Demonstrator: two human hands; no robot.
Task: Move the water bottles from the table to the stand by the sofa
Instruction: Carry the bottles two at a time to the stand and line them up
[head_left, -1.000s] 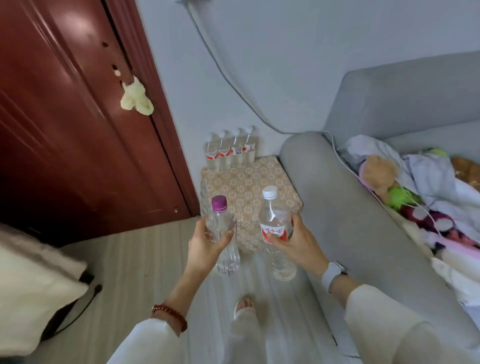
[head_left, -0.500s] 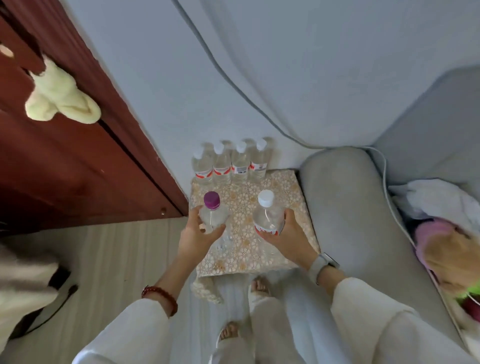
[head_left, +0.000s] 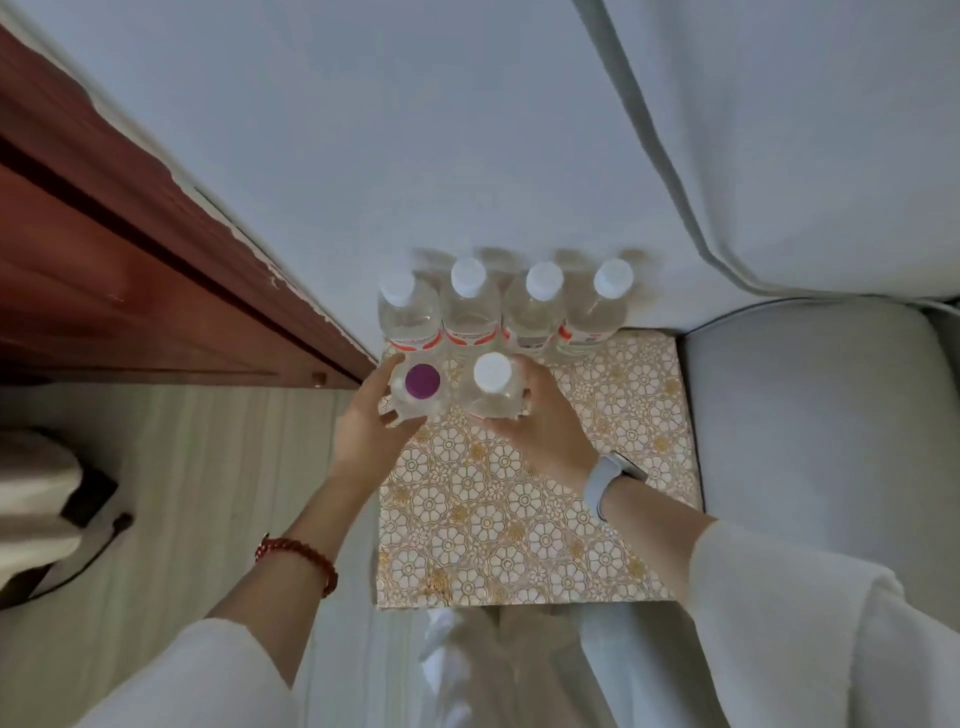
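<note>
I look straight down on the stand, a small square top with a gold flower-pattern cover. My left hand grips a clear bottle with a purple cap. My right hand grips a clear bottle with a white cap. Both bottles are upright, side by side, over the stand's far left part; I cannot tell whether they touch the top. Just behind them, several white-capped bottles with red labels stand in a row against the wall.
The grey sofa arm borders the stand on the right, with a curtain hanging above it. A dark red wooden door stands to the left. Pale wood floor lies left of the stand, with a dark object and cream fabric at the far left.
I have come closer and now look straight down. Both hands carried their bottles forward, from the stand's middle to just in front of the back row.
</note>
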